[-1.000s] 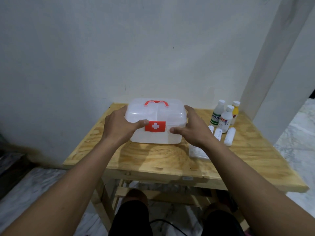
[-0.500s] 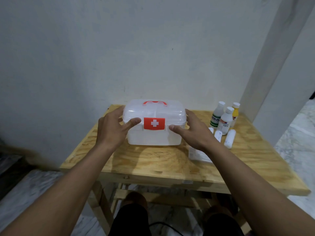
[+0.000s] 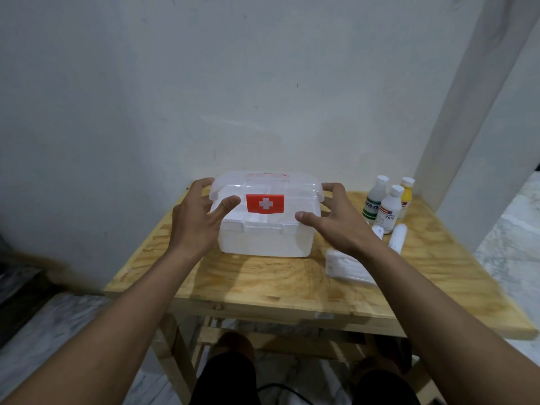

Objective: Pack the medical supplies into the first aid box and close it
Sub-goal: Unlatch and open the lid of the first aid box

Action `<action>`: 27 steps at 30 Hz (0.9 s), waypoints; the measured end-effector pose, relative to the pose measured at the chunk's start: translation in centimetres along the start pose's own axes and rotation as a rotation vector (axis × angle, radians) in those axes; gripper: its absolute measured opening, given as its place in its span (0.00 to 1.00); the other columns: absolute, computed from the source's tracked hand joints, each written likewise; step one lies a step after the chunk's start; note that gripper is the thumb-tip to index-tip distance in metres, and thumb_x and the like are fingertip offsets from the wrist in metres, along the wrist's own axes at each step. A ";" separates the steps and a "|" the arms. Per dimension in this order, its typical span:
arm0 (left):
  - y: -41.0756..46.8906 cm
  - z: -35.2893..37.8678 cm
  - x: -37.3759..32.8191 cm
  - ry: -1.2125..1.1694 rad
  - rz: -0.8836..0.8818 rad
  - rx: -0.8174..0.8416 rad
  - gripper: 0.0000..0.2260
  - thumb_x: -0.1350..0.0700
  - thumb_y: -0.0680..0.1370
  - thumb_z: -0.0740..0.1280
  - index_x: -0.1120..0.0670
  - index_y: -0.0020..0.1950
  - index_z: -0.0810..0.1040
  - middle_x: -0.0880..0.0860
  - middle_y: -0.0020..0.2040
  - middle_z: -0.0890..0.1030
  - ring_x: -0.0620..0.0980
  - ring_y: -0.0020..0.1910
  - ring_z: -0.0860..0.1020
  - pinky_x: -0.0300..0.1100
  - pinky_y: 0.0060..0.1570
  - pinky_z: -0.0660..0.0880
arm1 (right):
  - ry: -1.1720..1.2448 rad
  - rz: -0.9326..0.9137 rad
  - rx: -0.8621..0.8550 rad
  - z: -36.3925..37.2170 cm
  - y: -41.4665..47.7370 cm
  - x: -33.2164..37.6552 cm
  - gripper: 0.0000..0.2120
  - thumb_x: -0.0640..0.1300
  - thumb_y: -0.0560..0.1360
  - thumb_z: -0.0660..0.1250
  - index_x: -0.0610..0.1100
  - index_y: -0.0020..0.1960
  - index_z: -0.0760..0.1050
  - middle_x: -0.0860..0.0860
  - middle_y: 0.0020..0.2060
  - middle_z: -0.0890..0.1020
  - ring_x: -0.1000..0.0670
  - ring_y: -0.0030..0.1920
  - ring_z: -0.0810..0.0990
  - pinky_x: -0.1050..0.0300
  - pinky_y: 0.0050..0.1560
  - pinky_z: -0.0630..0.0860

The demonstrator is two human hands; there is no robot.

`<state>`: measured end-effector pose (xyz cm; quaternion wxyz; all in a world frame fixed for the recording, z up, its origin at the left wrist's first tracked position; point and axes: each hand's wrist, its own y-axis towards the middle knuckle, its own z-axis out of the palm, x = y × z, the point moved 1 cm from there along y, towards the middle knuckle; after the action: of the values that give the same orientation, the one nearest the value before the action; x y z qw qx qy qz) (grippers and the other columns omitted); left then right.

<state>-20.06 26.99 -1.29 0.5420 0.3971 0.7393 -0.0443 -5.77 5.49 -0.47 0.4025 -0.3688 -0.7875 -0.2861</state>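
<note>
A translucent white first aid box [image 3: 263, 242] stands at the back of the wooden table [image 3: 277, 285]. Its clear lid [image 3: 263, 185], with a red cross latch [image 3: 265, 203], is lifted off the base at the front. My left hand [image 3: 194, 222] grips the lid's left end, thumb under the front edge. My right hand [image 3: 336, 222] grips the right end the same way. To the right stand a green-label bottle [image 3: 374, 200], a white bottle [image 3: 388, 210] and a yellow bottle [image 3: 406, 194]. Two white bandage rolls [image 3: 397, 238] lie before them. A clear packet [image 3: 344, 267] lies under my right wrist.
A white wall rises right behind the table, and a wall corner juts out at the right past the bottles. My knees show below the table's front edge. The floor is marbled tile.
The lid has come up off the base, its front edge and red latch now raised. Both hands rose with it and spread out to the lid's ends.
</note>
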 end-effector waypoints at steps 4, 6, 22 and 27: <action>0.1 0.0 0.1 0.038 0.020 -0.021 0.38 0.30 0.69 0.65 0.49 0.73 0.70 0.53 0.65 0.81 0.53 0.61 0.80 0.45 0.52 0.75 | 0.001 -0.019 -0.046 0.0 0.1 -0.3 0.33 0.58 0.75 0.71 0.49 0.73 0.61 0.50 0.73 0.71 0.47 0.71 0.72 0.43 0.68 0.73; 0.4 -0.1 -0.1 0.049 0.035 -0.048 0.35 0.31 0.71 0.65 0.49 0.72 0.71 0.51 0.64 0.81 0.51 0.61 0.79 0.44 0.52 0.74 | 0.029 -0.035 -0.088 -0.1 0.4 -0.3 0.29 0.61 0.76 0.68 0.48 0.70 0.66 0.52 0.71 0.73 0.50 0.71 0.71 0.45 0.68 0.72; 5.0 -1.3 -0.3 -0.456 -0.209 0.022 0.17 0.54 0.84 0.60 0.48 0.73 0.75 0.49 0.66 0.81 0.54 0.64 0.79 0.55 0.63 0.77 | 0.165 0.038 -0.163 -1.0 4.2 3.6 0.26 0.67 0.76 0.62 0.43 0.55 0.71 0.43 0.55 0.79 0.42 0.57 0.80 0.40 0.59 0.78; 6.3 -0.8 -0.4 -0.370 -0.171 -0.012 0.17 0.47 0.85 0.59 0.46 0.72 0.76 0.49 0.66 0.79 0.51 0.64 0.78 0.53 0.63 0.77 | 0.177 -0.001 -0.095 -0.9 4.9 2.4 0.12 0.42 0.80 0.66 0.49 0.62 0.70 0.51 0.60 0.78 0.48 0.63 0.77 0.49 0.60 0.77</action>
<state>-16.67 31.50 1.64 0.6653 0.3147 0.6583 -0.1580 -2.40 8.38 2.80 0.4527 -0.3605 -0.7343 -0.3547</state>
